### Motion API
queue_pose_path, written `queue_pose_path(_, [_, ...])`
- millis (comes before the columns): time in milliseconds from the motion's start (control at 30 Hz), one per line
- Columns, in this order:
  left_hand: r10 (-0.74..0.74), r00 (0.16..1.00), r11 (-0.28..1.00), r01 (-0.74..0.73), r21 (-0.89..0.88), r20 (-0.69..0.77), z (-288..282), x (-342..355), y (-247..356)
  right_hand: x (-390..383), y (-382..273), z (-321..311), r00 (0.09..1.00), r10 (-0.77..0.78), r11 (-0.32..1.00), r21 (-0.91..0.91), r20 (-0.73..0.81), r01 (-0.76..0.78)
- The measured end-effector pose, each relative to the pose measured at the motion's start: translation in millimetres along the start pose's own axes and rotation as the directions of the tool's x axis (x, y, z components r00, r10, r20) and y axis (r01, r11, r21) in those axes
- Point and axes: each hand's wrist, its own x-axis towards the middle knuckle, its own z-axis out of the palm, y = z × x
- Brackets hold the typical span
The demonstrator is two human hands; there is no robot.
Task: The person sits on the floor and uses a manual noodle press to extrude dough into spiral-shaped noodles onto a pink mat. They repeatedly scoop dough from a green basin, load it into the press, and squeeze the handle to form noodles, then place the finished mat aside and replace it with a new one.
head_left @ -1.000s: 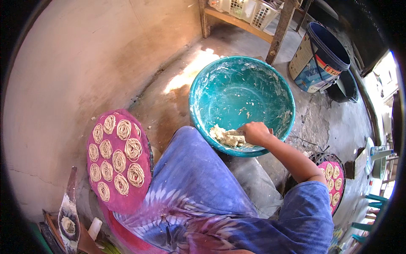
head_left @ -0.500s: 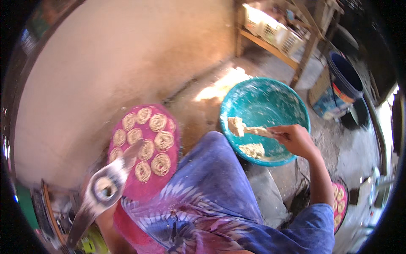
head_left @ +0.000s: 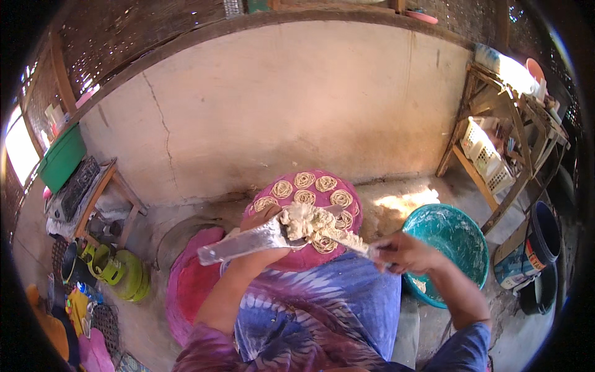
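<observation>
Indoors, the left hand is gripping a tool, right hand a stick, uncoiled dough between, finished coils beyond.

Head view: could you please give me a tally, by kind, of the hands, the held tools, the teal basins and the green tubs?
Hands: 2 (left hand, right hand)
Held tools: 2 (paddle, stick)
Teal basin: 1
Green tub: 1
Total: 6
</observation>
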Motion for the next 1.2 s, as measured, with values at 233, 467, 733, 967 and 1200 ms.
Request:
queue_pose_path(233, [-0.160,0.985,0.962,0.171,-0.210,0.072,-18.5,-36.1,7.1,13.9,-73.3,60.9,0.535,-0.725,-0.463,-0.882,0.434,0.088])
queue_pose_path(467, [-0.265,0.963,0.963,0.267,-0.037,0.055,-3.8,-80.0,-45.4,-15.6,-120.7,80.7,0.717,-0.560,-0.511,-0.854,0.416,0.098])
queue_pose_path(733, [-0.514,0.857,0.739,0.417,-0.530,-0.044,-13.7,-86.9,-29.6,11.8,-133.3,96.4,0.600,-0.602,-0.545,-0.821,0.526,0.173])
queue_pose_path(967, [-0.335,0.906,0.924,0.262,-0.279,-0.259,-16.3,-85.2,-32.7,15.3,-142.3,107.0,0.661,-0.525,-0.520,-0.817,0.537,0.251])
queue_pose_path(1200, [-0.368,0.913,0.919,0.327,-0.221,-0.177,-35.0,-87.9,-27.0,11.8,-158.0,105.7,0.606,-0.573,-0.552,-0.806,0.552,0.212])
